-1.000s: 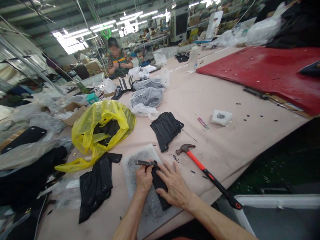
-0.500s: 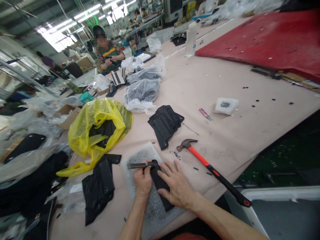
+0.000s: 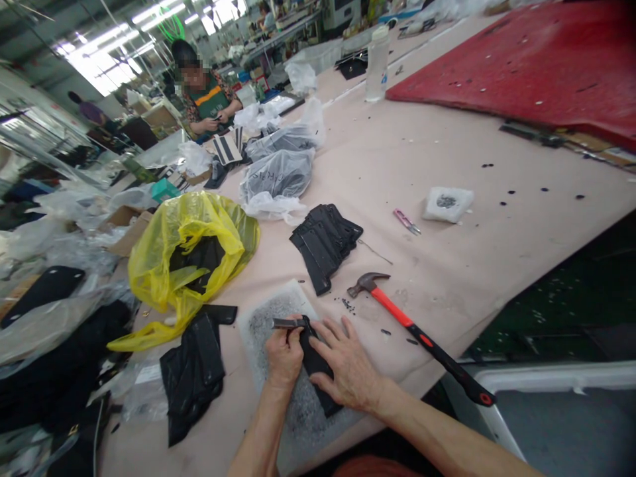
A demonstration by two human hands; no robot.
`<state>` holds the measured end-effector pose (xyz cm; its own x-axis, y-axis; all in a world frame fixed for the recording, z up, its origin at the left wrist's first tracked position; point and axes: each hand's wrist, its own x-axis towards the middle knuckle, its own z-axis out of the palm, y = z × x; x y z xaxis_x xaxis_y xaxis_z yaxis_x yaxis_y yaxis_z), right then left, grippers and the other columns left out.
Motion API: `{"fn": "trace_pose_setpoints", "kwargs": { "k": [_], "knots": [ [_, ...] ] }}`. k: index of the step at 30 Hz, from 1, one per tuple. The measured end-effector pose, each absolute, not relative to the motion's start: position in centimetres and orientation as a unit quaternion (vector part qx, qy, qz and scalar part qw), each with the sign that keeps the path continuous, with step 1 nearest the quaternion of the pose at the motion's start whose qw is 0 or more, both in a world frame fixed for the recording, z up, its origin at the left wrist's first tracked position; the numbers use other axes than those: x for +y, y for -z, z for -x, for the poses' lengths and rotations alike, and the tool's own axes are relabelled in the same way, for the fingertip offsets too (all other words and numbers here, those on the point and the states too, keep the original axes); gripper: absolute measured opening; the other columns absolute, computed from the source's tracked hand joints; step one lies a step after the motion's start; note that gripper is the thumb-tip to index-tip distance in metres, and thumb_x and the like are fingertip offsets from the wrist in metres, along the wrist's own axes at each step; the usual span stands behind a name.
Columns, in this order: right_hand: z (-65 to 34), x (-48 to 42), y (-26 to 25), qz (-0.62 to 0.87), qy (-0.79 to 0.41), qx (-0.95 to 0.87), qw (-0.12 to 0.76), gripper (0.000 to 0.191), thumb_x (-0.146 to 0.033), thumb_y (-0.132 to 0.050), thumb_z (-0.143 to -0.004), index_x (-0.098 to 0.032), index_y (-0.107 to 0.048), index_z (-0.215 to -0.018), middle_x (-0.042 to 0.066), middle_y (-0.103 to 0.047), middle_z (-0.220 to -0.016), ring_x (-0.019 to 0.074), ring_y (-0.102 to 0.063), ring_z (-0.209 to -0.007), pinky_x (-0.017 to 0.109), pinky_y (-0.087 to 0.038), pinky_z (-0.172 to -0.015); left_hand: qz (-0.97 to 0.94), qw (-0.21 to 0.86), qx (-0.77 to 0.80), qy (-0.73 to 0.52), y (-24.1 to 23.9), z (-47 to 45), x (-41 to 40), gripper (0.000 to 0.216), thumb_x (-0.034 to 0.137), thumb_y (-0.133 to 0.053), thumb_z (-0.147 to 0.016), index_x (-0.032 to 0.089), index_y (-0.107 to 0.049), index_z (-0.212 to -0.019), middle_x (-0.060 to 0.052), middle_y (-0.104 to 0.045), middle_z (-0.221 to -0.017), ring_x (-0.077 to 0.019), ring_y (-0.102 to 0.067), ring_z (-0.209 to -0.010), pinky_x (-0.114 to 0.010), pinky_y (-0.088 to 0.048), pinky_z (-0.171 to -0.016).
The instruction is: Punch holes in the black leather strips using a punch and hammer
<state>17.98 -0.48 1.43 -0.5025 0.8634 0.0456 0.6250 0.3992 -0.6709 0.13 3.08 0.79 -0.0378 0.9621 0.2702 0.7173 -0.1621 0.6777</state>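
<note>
I see a long table (image 3: 447, 165) running away from the camera. A red mat (image 3: 521, 66) covers its far right part. A yellow bag (image 3: 189, 252) with dark pieces inside lies at mid left, and grey bags (image 3: 278, 175) lie beyond it. A person (image 3: 209, 106) sits at the far end, both hands on a small item of their own. At the near edge lies a white pad (image 3: 271, 308), speckled with black marks. A dark bag (image 3: 193, 371) lies just left of the pad. A stack (image 3: 325, 242) of black pieces lies beyond the pad. A hammer (image 3: 417, 334) with a red and black handle lies to the right of the pad, head toward the stack. A bottle (image 3: 376, 63) stands upright far back, near the mat. A white packet (image 3: 447, 202) lies at mid right, with snips (image 3: 406, 222) near it on its left. A black strip (image 3: 318, 368) lies on the pad, running toward me. The right hand (image 3: 350, 368) rests flat on the strip, fingers spread, gripping nothing. The left hand (image 3: 284, 358) sits just left of it, fingertips pinched closed on a metal punch (image 3: 285, 323). The punch meets the far end of the strip and points left.
</note>
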Motion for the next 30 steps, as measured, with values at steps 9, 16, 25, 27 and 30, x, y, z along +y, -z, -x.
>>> {"fn": "trace_pose_setpoints", "kwargs": {
  "k": [9, 16, 25, 27, 30],
  "knots": [
    [-27.9, 0.8, -2.3, 0.675, -0.106, -0.716, 0.144, 0.037, -0.030, -0.052, -0.089, -0.013, -0.055, -0.122, 0.021, -0.052, -0.129, 0.0363, -0.050, -0.114, 0.049, -0.042, -0.093, -0.686, 0.142, 0.622, -0.350, -0.2, -0.4, 3.0, 0.020, 0.023, -0.050, -0.089, 0.020, -0.068, -0.097, -0.007, -0.076, -0.096, -0.0250, -0.072, -0.092, -0.040, -0.057, -0.084],
    [-30.9, -0.3, -2.5, 0.710, -0.459, -0.520, 0.124, 0.012, -0.026, -0.050, -0.086, -0.020, -0.047, -0.076, 0.002, -0.050, -0.070, 0.0172, -0.051, -0.063, 0.030, -0.044, -0.060, -0.690, 0.147, 0.623, -0.337, -0.4, -0.7, 2.9, 0.017, 0.017, -0.049, -0.087, 0.020, -0.065, -0.094, -0.006, -0.074, -0.090, -0.0234, -0.071, -0.086, -0.035, -0.057, -0.077],
    [-26.2, 2.1, -14.1, 0.629, -0.594, -0.422, 0.272, 0.035, -0.053, -0.041, -0.093, -0.022, -0.048, -0.081, -0.009, -0.034, -0.056, 0.0069, -0.028, -0.038, 0.018, -0.021, -0.033, -0.692, 0.127, 0.620, -0.347, 0.0, -0.8, 2.7, 0.014, 0.014, -0.052, -0.086, 0.022, -0.062, -0.092, -0.005, -0.072, -0.082, -0.0243, -0.071, -0.078, -0.033, -0.052, -0.067],
    [-25.8, 3.0, -18.1, 0.585, -0.458, -0.555, 0.374, 0.038, -0.057, -0.043, -0.093, -0.021, -0.050, -0.085, -0.007, -0.037, -0.057, 0.0082, -0.034, -0.043, 0.019, -0.026, -0.037, -0.693, 0.124, 0.617, -0.351, 0.0, -0.8, 2.7, 0.014, 0.014, -0.052, -0.087, 0.022, -0.063, -0.091, -0.005, -0.072, -0.080, -0.0242, -0.071, -0.077, -0.033, -0.052, -0.066],
    [-25.1, 3.5, -20.9, 0.527, -0.254, -0.676, 0.447, 0.033, -0.050, -0.039, -0.098, -0.021, -0.051, -0.086, -0.004, -0.046, -0.062, 0.0104, -0.041, -0.050, 0.022, -0.031, -0.045, -0.694, 0.120, 0.614, -0.357, 0.0, -0.7, 2.7, 0.014, 0.013, -0.052, -0.086, 0.022, -0.063, -0.090, -0.005, -0.071, -0.079, -0.0239, -0.070, -0.076, -0.032, -0.051, -0.066]
  ]
}}
